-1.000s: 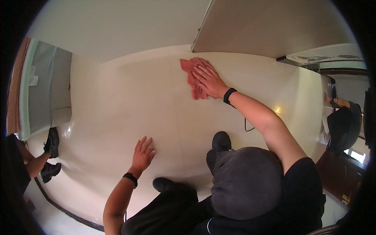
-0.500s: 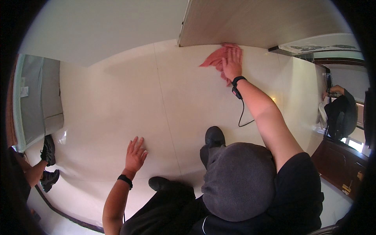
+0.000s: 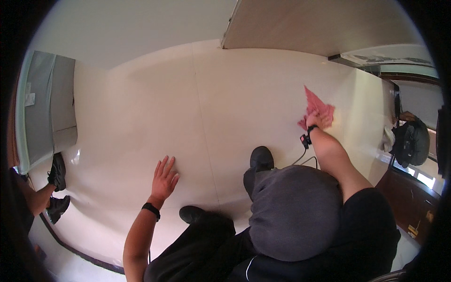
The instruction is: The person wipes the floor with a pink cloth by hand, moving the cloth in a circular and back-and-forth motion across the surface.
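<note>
The pink cloth (image 3: 319,104) has just been shifted along the pale floor (image 3: 141,113): half a second ago it is seen pressed against the foot of the wooden panel (image 3: 291,26), and now it is seen farther right, nearer to the person and clear of that panel. With this shift, the strip beside the panel is left uncovered, and a patch toward the right-hand side of the floor is covered instead; this is judged to be the return part of a sweeping stroke, in which a fresh area is being rubbed.

The cloth is covered in part by the right hand (image 3: 315,119). The fingers, laid flat and spread in the previous view, now look more drawn in, but they are blurred, and whether the fabric is gripped or only pressed down cannot be told. One corner of the cloth is stretched to a point away from the hand, and the rest is crumpled around the fingers.

The left hand (image 3: 163,182) is kept in nearly the same place, well apart from the cloth, with its fingers loosely spread over the floor and nothing held. By it, the leaning body is probably steadied while the cloth is moved.
</note>
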`<action>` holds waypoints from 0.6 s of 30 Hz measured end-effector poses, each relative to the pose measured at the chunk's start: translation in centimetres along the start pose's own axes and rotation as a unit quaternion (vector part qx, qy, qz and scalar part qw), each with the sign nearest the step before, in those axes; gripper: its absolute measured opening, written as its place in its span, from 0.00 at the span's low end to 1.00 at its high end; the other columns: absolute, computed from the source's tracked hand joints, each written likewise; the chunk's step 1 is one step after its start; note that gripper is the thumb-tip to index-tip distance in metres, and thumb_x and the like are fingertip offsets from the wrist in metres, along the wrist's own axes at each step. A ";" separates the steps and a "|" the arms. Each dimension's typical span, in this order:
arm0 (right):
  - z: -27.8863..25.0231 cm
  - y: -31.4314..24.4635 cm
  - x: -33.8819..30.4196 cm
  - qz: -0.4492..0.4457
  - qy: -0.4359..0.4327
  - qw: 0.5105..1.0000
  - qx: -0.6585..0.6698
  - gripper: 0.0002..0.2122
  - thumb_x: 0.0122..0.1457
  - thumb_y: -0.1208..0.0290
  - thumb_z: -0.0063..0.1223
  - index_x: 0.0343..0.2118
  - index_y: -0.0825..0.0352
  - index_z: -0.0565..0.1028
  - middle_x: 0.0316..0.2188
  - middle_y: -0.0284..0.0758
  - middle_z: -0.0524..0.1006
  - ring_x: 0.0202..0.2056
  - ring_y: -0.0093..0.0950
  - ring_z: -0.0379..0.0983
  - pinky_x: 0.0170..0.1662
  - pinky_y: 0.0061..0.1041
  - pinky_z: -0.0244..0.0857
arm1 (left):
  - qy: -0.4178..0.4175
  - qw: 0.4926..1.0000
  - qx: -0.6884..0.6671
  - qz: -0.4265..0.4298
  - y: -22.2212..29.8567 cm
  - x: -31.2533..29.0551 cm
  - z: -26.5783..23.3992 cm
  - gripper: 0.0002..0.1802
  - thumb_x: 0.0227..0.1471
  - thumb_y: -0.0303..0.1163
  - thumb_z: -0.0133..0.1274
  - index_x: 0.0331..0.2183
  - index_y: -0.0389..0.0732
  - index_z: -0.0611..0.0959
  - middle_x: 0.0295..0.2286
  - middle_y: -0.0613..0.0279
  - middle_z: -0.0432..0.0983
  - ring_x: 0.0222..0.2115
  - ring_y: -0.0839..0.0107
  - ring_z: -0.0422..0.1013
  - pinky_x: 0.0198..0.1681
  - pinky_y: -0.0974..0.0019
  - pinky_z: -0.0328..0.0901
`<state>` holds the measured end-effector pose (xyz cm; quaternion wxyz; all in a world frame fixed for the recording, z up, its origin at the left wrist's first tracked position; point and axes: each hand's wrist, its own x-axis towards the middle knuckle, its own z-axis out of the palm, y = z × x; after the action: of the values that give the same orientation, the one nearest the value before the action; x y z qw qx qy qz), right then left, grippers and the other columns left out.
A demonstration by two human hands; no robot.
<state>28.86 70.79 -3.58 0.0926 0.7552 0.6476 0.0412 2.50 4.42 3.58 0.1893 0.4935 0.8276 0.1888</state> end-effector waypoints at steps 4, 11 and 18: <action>2.1 6.5 -2.6 0.136 -0.061 0.987 0.051 0.41 0.68 0.39 0.25 0.74 0.68 0.46 0.76 0.43 0.44 0.76 0.41 0.33 0.75 0.44 0.21 | -0.014 1.000 0.007 -0.007 0.0 -0.6 -0.8 0.08 0.56 0.34 0.61 0.35 0.40 0.82 0.67 0.58 0.61 0.68 0.50 0.53 0.70 0.42 0.51; 3.8 11.7 -2.1 0.222 -0.056 0.972 0.056 0.39 0.69 0.44 0.29 0.73 0.71 0.46 0.75 0.46 0.45 0.76 0.42 0.35 0.75 0.44 0.23 | -0.009 1.000 0.002 -0.001 -0.3 -0.1 0.0 0.08 0.56 0.35 0.61 0.33 0.41 0.82 0.67 0.58 0.61 0.68 0.50 0.54 0.70 0.42 0.51; 1.6 2.6 -2.2 0.090 0.043 0.990 0.100 0.38 0.70 0.47 0.32 0.73 0.72 0.46 0.74 0.49 0.47 0.75 0.43 0.37 0.75 0.44 0.24 | -0.007 1.000 0.006 0.009 0.1 0.2 -0.1 0.09 0.56 0.36 0.61 0.32 0.41 0.82 0.67 0.58 0.61 0.69 0.50 0.53 0.69 0.41 0.52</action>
<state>31.29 68.13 -4.51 -0.0158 0.8133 0.5814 0.0166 2.48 4.61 3.69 0.1903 0.5036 0.8229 0.1816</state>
